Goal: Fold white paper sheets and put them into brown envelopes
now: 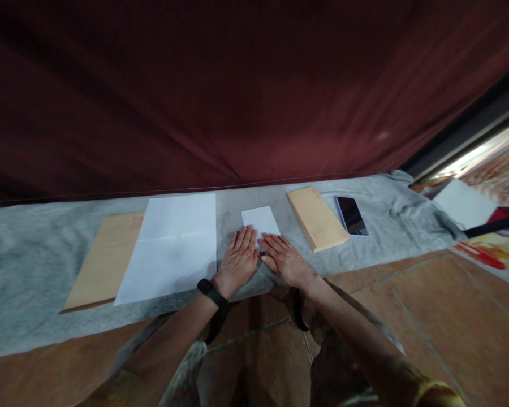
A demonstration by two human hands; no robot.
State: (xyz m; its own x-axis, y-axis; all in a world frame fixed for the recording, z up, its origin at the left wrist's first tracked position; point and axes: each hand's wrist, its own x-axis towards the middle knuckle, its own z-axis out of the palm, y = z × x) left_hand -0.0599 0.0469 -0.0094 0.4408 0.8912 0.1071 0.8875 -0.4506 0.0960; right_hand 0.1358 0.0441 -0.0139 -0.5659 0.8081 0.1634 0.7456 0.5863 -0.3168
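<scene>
A small white piece of paper [261, 217], seemingly folded, lies on the grey cloth in front of me. Both hands rest flat on its near part, covering that end. My left hand [240, 254] has its fingers stretched out over the left side of the paper. Over the right side lies my right hand [282, 257], fingers likewise extended and pressed down. The hands nearly meet at the thumbs. To the left is a large white sheet [173, 243] with a crease across it. A stack of brown envelopes [318, 217] sits to the right of my right hand.
Partly under the white sheet is a brown envelope [104, 257]. A phone [352, 216] lies right of the envelope stack. The grey cloth [390, 209] covers a narrow surface against a dark red curtain [237, 96]. Tiled floor [441, 305] shows below.
</scene>
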